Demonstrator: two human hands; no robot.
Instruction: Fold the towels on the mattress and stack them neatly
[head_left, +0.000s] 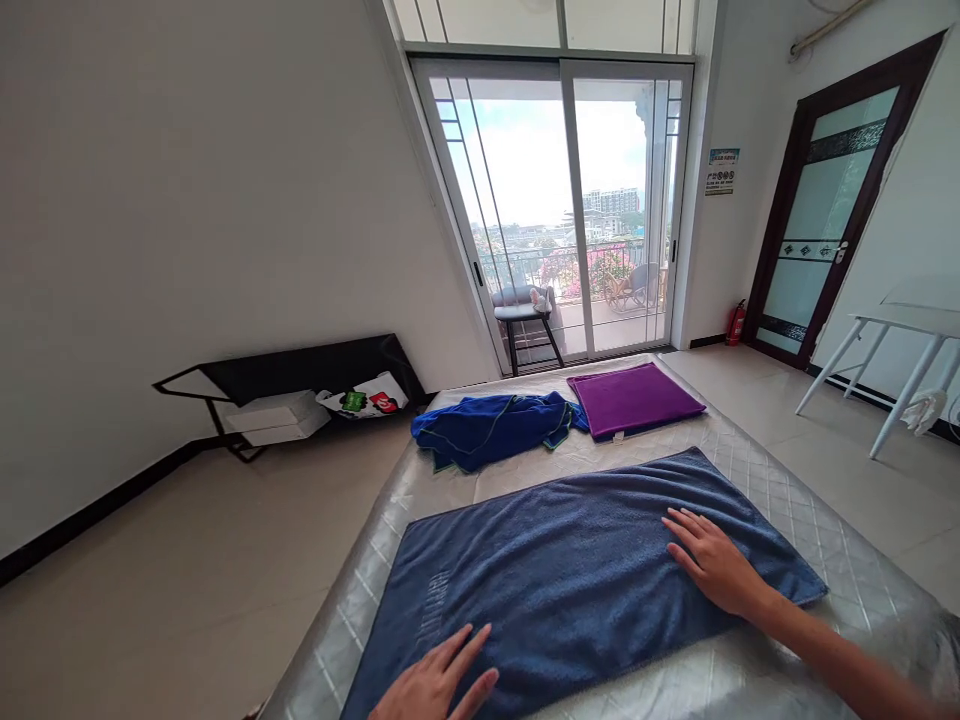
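Observation:
A dark blue towel point(570, 570) lies spread out on a silvery quilted mattress point(795, 480), with slight wrinkles across it. My left hand point(435, 680) is at the towel's near left part, fingers apart, partly cut off by the bottom edge of the view. Over the right part of the towel, my right hand point(711, 560) is stretched out with its fingers spread, palm down. Neither hand holds anything. Beyond the towel are a crumpled bright blue cloth point(487, 428) with green edging and a flat, folded purple cloth point(636, 398).
Left of the mattress, a black-framed rack point(300, 365) holds white boxes point(277, 415) and a printed bag point(364, 398). A stool point(525, 314) stands by the sliding glass door point(517, 200). At right are a white table point(915, 318), a fire extinguisher point(736, 322) and a door point(832, 200).

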